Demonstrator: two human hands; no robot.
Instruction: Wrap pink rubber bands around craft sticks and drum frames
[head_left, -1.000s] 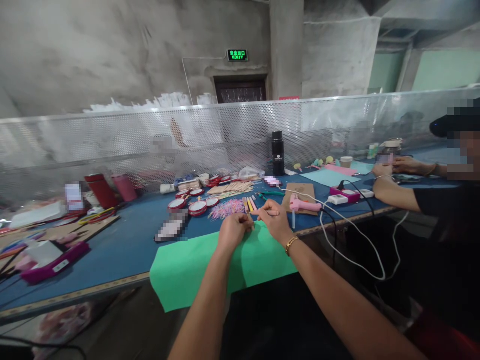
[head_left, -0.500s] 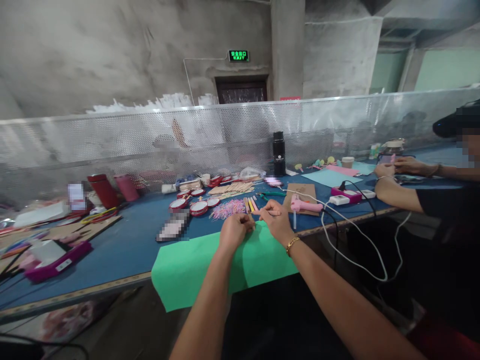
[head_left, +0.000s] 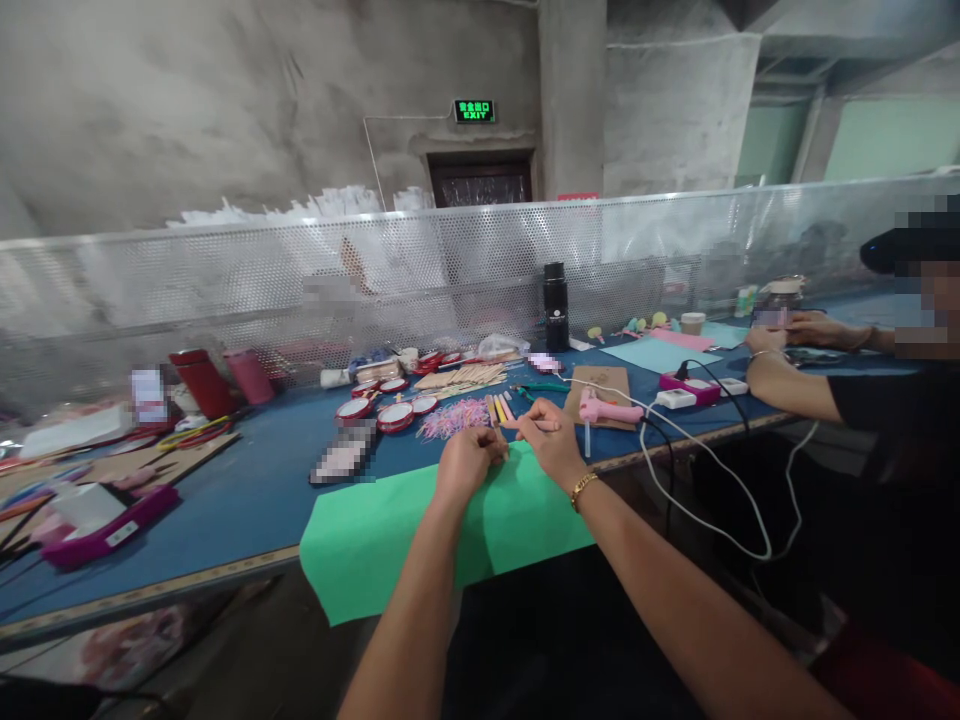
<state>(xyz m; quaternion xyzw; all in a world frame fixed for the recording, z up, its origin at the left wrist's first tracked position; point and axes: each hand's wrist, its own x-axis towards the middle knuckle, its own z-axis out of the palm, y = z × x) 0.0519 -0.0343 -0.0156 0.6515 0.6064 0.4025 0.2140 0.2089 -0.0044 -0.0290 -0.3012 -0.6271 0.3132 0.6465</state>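
Just above a green sheet (head_left: pixel 375 530) draped over the table's front edge, my left hand (head_left: pixel 466 468) is closed in a pinch. A small brownish piece shows at its fingertips, too small to name. My right hand (head_left: pixel 553 440), wearing a gold bracelet (head_left: pixel 583 492), is closed around a slim pen-like stick (head_left: pixel 511 424) whose tip points at the left fingertips. Right behind the hands lie several markers (head_left: pixel 498 407) and a heap of pink and purple strands (head_left: pixel 459 419).
Small red-rimmed drums (head_left: pixel 395 416), wooden sticks (head_left: pixel 466 377) and a phone (head_left: pixel 343 452) lie left of the hands. A pink glue gun (head_left: pixel 609 408) rests on cardboard at right, with a white cable looping off the edge. A black bottle (head_left: pixel 555 306) stands behind. A co-worker (head_left: pixel 795 375) sits at right.
Both hands keep nearly the same pose and place over the green sheet. The whole view has shifted very slightly.
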